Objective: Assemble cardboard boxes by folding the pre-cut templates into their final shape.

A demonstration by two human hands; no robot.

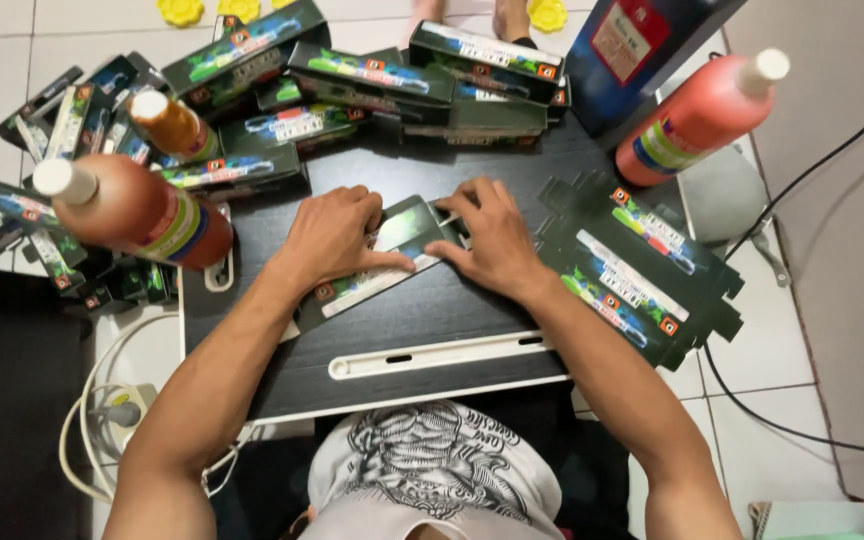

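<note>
head view: the person is pressing a flat dark carton [377, 262] down on the black counter [402, 330], right in the middle. the left hand [337, 235] is lying spread over its left half, fingers splayed, palm down, not closed around anything. the right hand [492, 238] is pinching and pushing at the end flap with its fingertips. the carton is looking like thin printed card, so probably very light, bendy along the creases, a bit glossy and likely to slide on the smooth top. best hold would be the long edges or the flaps, not the middle panel.

the flap under the right hand is mostly covered, so its fold is hard to make out. a stack of unfolded blanks [632, 270] is hanging off the counter's right edge, and a pile of finished boxes [352, 80] is partly cut off at the top. the orange bottles [147, 210] are blocking what's behind them.
</note>
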